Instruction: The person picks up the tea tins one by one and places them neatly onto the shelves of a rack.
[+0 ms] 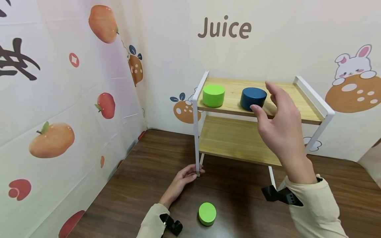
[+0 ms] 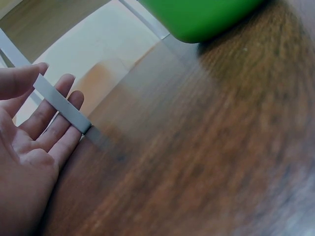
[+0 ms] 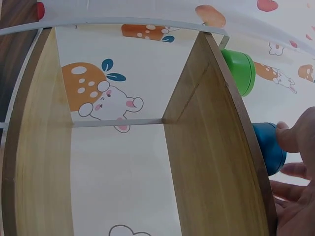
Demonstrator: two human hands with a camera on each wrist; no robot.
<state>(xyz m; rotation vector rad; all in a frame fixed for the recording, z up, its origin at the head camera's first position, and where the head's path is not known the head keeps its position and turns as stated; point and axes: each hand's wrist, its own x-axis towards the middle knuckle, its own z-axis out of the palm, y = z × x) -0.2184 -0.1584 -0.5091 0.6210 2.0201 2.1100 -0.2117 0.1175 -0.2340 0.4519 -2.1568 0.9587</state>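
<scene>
A blue round tin [image 1: 253, 99] stands on the top board of a two-tier wooden shelf [image 1: 232, 132] with white side frames. My right hand [image 1: 282, 122] is at the tin's right side with fingers spread; its thumb tip overlaps the tin's lower edge in the head view. In the right wrist view, the thumb [image 3: 288, 137] lies over the blue tin [image 3: 268, 147]. Down at the table, my left hand [image 1: 181, 181] holds the shelf's front left leg [image 2: 61, 103] near its foot, thumb on one side and fingers behind.
A light green round tin [image 1: 213, 96] sits at the left end of the top board. Another green tin [image 1: 207, 214] is on the dark wooden table [image 1: 148, 155], in front of the shelf. A printed cloth [image 1: 166, 49] hangs behind, with another along the left.
</scene>
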